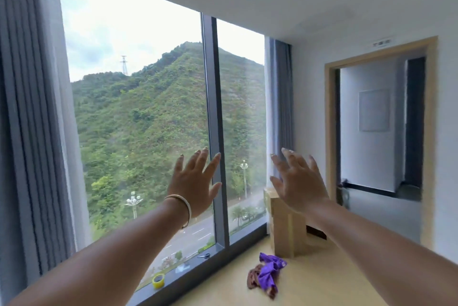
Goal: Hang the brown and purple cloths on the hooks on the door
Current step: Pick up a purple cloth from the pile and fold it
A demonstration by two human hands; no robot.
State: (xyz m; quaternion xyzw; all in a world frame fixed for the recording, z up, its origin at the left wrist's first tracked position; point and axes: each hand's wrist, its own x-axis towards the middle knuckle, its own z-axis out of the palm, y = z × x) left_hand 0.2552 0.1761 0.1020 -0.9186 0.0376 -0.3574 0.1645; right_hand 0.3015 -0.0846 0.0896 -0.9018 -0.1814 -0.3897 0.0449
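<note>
Both the left hand (194, 183) and the right hand (298, 182) were raised with fingers spread, holding nothing. The purple cloth (270, 269) and brown cloth (254, 278) lay crumpled together on the floor (322, 281) below, near the window sill (188, 272). A cardboard box (285, 226) stood just beyond them, beside the open doorway (376, 144).

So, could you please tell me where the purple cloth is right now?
The purple cloth lies crumpled on the light floor at lower centre-right, tangled with the brown cloth, just in front of the wooden box.
</note>
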